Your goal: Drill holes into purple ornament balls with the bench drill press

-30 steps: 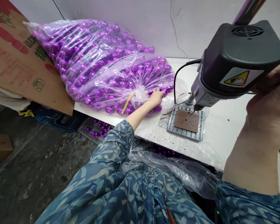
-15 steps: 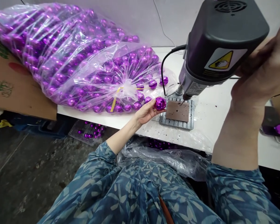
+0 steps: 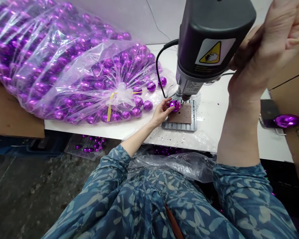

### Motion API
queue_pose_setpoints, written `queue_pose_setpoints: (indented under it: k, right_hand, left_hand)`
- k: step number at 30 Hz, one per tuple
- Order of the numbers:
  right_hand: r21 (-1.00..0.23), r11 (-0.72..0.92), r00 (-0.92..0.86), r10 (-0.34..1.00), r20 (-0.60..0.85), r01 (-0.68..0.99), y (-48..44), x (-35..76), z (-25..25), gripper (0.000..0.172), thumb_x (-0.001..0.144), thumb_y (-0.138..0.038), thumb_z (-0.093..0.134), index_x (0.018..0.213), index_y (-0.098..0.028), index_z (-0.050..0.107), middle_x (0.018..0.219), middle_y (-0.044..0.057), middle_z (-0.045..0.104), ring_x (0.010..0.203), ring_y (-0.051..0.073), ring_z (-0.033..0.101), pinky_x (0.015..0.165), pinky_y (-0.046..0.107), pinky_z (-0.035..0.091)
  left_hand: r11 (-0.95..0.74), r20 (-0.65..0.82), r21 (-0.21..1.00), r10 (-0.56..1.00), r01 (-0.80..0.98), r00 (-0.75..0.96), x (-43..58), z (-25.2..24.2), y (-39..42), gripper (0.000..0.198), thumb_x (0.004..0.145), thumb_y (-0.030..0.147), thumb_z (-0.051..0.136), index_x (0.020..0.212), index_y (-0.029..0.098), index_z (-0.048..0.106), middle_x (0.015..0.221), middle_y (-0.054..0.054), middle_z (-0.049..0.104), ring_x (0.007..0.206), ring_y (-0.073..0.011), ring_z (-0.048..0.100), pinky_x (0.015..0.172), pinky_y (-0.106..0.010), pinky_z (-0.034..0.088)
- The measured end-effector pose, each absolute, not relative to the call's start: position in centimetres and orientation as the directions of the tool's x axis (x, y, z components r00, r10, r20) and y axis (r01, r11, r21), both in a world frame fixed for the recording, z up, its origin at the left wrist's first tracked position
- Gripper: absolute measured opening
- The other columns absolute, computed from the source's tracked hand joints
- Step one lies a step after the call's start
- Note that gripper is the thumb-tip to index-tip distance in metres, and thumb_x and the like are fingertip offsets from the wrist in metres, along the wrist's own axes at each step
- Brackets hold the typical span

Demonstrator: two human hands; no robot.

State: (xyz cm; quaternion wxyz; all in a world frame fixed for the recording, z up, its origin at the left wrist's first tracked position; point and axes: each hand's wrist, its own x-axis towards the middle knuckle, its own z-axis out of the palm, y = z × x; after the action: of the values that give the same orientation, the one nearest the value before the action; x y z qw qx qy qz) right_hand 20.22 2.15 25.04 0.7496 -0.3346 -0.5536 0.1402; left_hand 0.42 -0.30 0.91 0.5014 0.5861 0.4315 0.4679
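My left hand [image 3: 162, 111] pinches a shiny purple faceted ball [image 3: 175, 105] and holds it on the brown pad of the drill's grey base plate [image 3: 179, 125], right under the drill tip. The grey bench drill head [image 3: 211, 39] with a yellow warning label hangs above it. My right hand [image 3: 266, 43] is raised at the drill's right side with its fingers curled round something dark, probably the lever, mostly hidden. Big clear plastic bags of purple balls [image 3: 72, 63] lie to the left on the white table [image 3: 211, 113].
A tied bag end with a yellow strip [image 3: 114, 98] lies near my left hand. Another purple ball [image 3: 286, 120] sits on a dark holder at right beside a cardboard box [image 3: 296, 99]. A tray of balls [image 3: 87, 147] lies on the floor. Plastic sheet covers my lap [image 3: 179, 164].
My left hand took a purple ball from beside the bag and carried it right onto the pad under the drill. The view shifted right and closer.
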Motion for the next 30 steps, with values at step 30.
queue_pose_setpoints:
  k: [30]
  right_hand:
    - [-0.642,0.766,0.333,0.604,0.724,0.007,0.1,19.6,24.9,0.072,0.07,-0.074,0.071,0.067,-0.022,0.023,0.048,-0.009,0.02,0.039,0.004,0.034,0.04,0.025,0.022]
  left_hand:
    - [-0.37,0.299,0.914,0.891,0.165,0.342,2.6,0.0,-1.2,0.061,0.097,0.047,0.084,0.149,0.026,0.059,0.149,-0.015,0.066,0.141,-0.0341,0.066,0.126,-0.061,0.053]
